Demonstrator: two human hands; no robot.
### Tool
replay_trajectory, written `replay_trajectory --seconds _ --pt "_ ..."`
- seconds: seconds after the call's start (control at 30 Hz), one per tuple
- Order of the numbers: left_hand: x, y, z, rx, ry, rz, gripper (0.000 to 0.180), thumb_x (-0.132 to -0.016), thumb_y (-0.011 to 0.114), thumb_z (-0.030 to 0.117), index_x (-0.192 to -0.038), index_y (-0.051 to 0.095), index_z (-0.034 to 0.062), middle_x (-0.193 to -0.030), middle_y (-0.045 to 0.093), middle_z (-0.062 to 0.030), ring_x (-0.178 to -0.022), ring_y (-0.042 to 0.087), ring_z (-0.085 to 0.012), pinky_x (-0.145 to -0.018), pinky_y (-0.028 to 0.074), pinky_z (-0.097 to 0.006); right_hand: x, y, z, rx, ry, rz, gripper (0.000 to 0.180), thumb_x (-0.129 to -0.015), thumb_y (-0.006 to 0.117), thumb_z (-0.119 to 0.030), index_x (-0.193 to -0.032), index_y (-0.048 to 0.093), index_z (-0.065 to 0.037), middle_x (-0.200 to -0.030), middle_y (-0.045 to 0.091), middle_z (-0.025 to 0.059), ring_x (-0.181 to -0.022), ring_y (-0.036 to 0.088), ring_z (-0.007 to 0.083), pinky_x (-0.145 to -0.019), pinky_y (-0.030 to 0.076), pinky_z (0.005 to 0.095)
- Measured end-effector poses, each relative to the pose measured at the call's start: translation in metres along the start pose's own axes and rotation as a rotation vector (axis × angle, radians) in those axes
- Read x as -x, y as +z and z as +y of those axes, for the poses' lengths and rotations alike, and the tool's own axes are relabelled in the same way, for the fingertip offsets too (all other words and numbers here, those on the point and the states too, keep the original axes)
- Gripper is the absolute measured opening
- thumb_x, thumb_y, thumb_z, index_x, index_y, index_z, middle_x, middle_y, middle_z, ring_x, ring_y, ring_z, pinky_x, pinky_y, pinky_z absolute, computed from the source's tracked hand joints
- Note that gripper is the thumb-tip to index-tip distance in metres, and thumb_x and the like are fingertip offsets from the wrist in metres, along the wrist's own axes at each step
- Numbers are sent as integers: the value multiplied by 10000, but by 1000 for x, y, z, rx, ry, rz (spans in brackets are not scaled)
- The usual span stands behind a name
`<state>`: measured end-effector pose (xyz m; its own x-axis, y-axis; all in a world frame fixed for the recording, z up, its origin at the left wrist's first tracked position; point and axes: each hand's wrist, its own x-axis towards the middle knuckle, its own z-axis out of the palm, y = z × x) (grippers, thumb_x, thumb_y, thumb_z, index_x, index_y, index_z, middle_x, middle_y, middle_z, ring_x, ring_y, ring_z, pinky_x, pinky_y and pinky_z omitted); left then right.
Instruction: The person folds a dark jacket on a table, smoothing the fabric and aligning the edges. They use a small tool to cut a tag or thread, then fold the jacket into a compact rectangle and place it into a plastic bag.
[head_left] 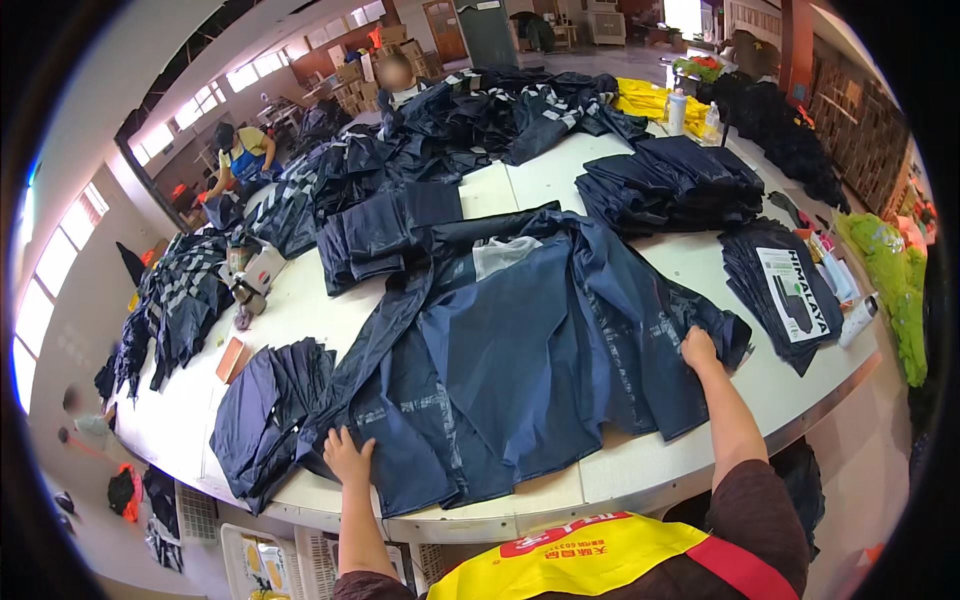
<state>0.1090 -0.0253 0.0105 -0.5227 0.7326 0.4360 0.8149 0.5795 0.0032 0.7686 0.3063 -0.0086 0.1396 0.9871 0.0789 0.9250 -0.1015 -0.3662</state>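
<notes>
A dark navy rain jacket (500, 350) lies spread out on the white table, its inner side partly showing, with a pale patch near the collar. My left hand (347, 457) rests on the jacket's lower left part, fingers spread and pointing away from me. On the other side my right hand (699, 350) is closed on the sleeve at the right; its fingertips are partly hidden. Just left of the jacket, touching its sleeve, sits a pile of folded dark garments (268, 415). Another folded stack (385, 230) lies behind its collar.
A high folded stack (670, 185) stands at the back right, near a bottle (676, 112). Printed bags (795, 290) lie at the right edge. Loose dark clothes (440, 125) heap across the far side. A tape dispenser (247, 290) sits left. Two people are beyond the table.
</notes>
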Motion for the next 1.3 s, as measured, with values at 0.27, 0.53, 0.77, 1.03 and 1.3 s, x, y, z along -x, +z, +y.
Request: replay_trajectory --seconds 0.27,0.53,0.77,1.03,1.3 --pt "-38 -18 -55 -205 -195 -131 741 -651 740 487 -1240 515 99 -1303 488 -145 -1194 457 -308 -936 358 -519 67 -132 -151 -65 -529 364 87 -832 550 -137 -866 566 -58 -831 606 150 -805 589 355 -684 473 447" --pt "-49 -44 -49 -97 61 -292 846 -644 789 317 -1372 389 155 -1413 359 -169 -1281 361 -382 -949 420 -480 212 40 -154 58 -551 -172 115 -833 539 -76 -941 537 -40 -897 559 186 -817 599 380 -674 516 454" --pt "-40 -39 -58 -216 7 -143 634 -709 732 324 -1284 511 174 -1369 420 -136 -1246 387 -335 -929 383 -486 199 43 -136 -193 -497 -222 175 -801 623 -122 -949 561 -51 -854 612 165 -787 610 365 -694 491 444" --pt "17 -13 26 102 -329 -160 609 -767 648 533 -1055 544 6 -1031 587 -177 -1003 556 -366 -832 468 -469 199 49 -124 -322 -380 -128 246 -788 671 -161 -956 562 -18 -823 582 191 -754 587 377 -664 472 449" --pt "50 -20 55 233 -673 -382 605 -719 736 438 -1106 524 24 -1071 603 -209 -989 578 -388 -839 471 -454 212 42 -128 -163 -513 -34 103 -820 598 -91 -814 538 -8 -822 548 200 -745 594 389 -650 511 450"
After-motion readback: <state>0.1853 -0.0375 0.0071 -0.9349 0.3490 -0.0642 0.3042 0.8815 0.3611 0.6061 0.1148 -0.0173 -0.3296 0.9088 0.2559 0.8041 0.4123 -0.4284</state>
